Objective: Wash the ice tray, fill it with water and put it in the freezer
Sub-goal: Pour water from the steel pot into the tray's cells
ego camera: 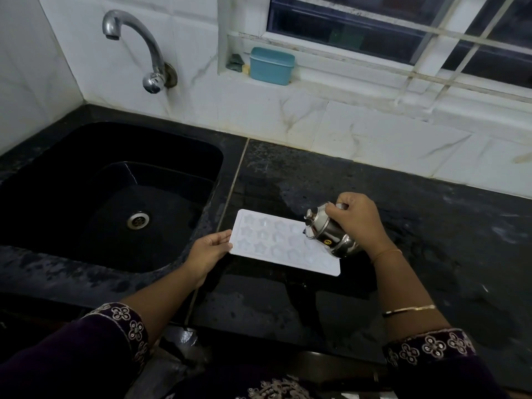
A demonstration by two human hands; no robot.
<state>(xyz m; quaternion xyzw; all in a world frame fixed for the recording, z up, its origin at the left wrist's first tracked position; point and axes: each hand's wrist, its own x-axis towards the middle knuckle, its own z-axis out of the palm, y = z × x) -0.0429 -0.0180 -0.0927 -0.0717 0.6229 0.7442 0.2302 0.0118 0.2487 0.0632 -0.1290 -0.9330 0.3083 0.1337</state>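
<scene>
Black table point(417, 220) bears the ice tray point(270, 241), lengthwise left to right; my left hand point(208, 251) pinches its left end, my right hand point(358, 220) grips a tilted steel jug point(324, 230).

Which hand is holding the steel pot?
The right hand grips the steel pot, tilted over the ice tray; the left hand only holds the tray's left edge.
</scene>
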